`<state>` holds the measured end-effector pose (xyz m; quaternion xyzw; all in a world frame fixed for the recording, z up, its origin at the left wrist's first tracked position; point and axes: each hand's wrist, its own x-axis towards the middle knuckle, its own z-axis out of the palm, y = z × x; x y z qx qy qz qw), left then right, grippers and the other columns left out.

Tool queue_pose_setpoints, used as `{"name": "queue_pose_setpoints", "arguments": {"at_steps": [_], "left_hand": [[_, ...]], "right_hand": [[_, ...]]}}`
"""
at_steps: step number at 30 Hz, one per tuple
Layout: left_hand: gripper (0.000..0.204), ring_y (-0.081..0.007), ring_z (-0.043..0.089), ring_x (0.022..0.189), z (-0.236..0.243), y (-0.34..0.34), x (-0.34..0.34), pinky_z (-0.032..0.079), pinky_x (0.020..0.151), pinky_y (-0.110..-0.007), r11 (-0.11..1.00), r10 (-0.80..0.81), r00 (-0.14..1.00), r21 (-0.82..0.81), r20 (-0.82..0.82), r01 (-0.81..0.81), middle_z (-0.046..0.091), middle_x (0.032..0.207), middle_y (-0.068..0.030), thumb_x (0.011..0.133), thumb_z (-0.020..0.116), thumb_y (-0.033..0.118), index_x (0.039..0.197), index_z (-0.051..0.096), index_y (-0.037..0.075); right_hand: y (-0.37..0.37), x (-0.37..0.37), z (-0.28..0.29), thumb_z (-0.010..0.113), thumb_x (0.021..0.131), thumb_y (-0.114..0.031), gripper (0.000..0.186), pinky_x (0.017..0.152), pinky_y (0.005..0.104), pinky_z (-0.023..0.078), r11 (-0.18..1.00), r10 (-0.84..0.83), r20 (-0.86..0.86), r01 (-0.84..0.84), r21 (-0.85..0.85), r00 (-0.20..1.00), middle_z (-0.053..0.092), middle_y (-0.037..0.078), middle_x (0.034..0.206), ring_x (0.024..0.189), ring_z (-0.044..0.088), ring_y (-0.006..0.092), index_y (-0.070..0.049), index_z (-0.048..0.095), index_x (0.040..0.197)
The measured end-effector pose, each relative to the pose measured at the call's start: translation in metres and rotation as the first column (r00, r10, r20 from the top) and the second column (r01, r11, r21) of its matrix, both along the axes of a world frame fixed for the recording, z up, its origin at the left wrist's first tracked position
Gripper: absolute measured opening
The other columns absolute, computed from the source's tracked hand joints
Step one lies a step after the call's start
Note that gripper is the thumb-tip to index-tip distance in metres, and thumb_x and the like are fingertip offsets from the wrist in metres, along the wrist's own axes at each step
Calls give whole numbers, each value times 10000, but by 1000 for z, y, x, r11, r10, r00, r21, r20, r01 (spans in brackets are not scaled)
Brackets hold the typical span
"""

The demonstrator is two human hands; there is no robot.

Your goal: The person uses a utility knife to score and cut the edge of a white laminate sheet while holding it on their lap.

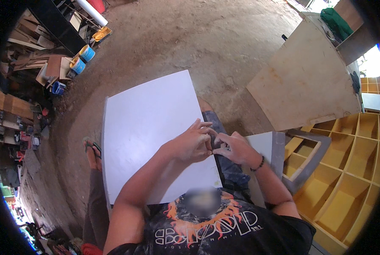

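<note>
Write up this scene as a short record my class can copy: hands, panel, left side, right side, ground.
Left hand: over the white panel, fingers bent; left hand close to the right
Right hand: near the panel's right edge; right hand has a dark bracelet at its wrist
Held item: too small or hidden to tell
Left side: blue buckets, wood scraps
Right side: pale wooden box, yellow compartmented unit
Ground: bare brown floor
</note>
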<state>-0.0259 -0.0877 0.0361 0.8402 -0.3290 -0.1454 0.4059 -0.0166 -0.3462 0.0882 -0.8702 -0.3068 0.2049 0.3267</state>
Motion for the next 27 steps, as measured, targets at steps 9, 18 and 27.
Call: {"name": "queue_pose_setpoints", "arguments": {"at_steps": [9,18,27], "left_hand": [[217,-424,416,1586,4,-1,8,119,1368,-670,997,53,995,-45,-83,-57,685,1430,-142,845,927,250,835,758,114],[233,-396,429,1557,-9,1,5,239,1328,-642,971,10,999,-237,-36,-18,703,1357,-130,799,928,190,815,712,106],[190,-397,417,1582,-3,2,3,182,1362,-634,996,33,999,-80,-1,-33,692,1420,-113,808,908,173,865,738,109]], "right_hand": [[4,19,-5,788,1012,-283,299,788,535,564,996,92,-286,-93,11,954,750,210,926,911,744,467,-41,640,1107],[4,19,-10,770,1029,-259,286,793,528,574,981,187,-202,-193,-10,961,760,230,958,921,748,466,-31,609,1089],[0,4,-14,757,1041,-263,305,768,567,549,990,139,-157,-140,4,978,720,272,934,938,720,511,-29,570,1097]]}}
